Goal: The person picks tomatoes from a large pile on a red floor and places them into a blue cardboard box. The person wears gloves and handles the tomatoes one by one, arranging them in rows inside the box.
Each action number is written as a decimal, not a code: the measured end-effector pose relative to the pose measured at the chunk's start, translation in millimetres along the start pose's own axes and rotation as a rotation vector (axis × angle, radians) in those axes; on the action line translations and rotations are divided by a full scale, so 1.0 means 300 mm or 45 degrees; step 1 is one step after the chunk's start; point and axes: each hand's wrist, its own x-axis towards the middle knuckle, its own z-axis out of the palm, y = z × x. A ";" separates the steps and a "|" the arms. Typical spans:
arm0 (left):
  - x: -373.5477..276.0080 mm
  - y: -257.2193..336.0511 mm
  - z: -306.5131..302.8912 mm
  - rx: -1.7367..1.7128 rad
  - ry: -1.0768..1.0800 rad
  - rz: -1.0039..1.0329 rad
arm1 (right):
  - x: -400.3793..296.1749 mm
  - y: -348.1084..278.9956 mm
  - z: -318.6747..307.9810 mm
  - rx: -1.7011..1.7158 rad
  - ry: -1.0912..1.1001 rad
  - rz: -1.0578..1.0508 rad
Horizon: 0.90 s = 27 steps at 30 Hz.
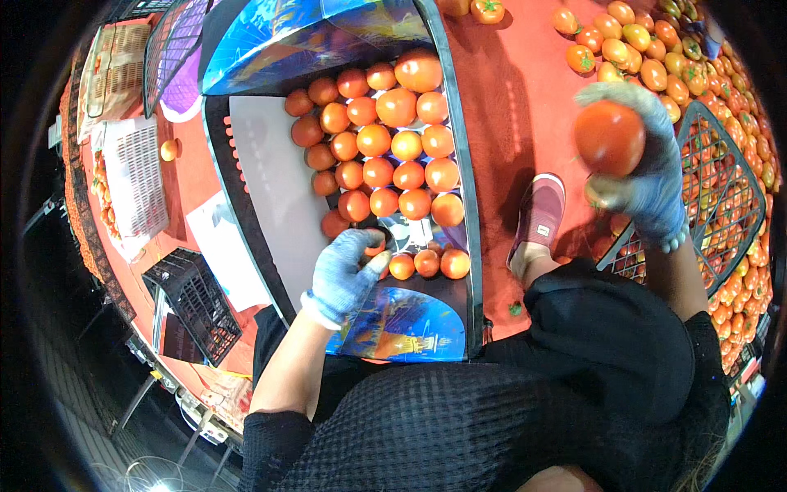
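Note:
In my gloved right hand (661, 166), raised off to the right, is a large red tomato (609, 138) gripped between thumb and fingers. My left hand (347, 273), in a blue knit glove, is down in the near part of a printed carton (464, 184). Its thumb and fingers close around a small dark red tomato (374, 247), partly hidden by the glove. Rows of tomatoes (374, 140) fill much of the carton, stem sides out of sight. Between the rows and the near tomatoes (427, 262) a bit of printed carton bottom (409, 232) shows.
A large heap of tomatoes (652, 74) spreads along the right, with a black plastic crate (719, 197) tilted against it. On the left are a white crate (135, 178), another black crate (197, 301) and a loose tomato (169, 150). My shoe (541, 212) rests on the red floor covering.

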 end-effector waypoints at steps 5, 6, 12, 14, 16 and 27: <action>-0.078 0.317 -0.008 -1.685 -0.127 0.258 | 0.076 -0.168 0.211 -0.075 -0.743 -0.365; -0.081 0.305 -0.012 -1.605 -0.107 0.151 | 0.065 -0.150 0.216 -0.045 -0.811 -0.344; 0.017 -0.017 0.126 -0.316 0.267 0.163 | -0.047 -0.037 0.066 0.212 -0.190 0.342; 0.090 -0.193 0.250 0.075 0.331 0.210 | -0.118 0.054 0.033 0.291 -0.002 0.437; 0.137 -0.241 0.335 0.246 0.251 0.060 | -0.175 0.129 -0.001 0.260 0.059 0.585; 0.278 -0.303 0.595 0.127 0.191 0.198 | -0.339 0.415 -0.066 0.090 0.176 0.864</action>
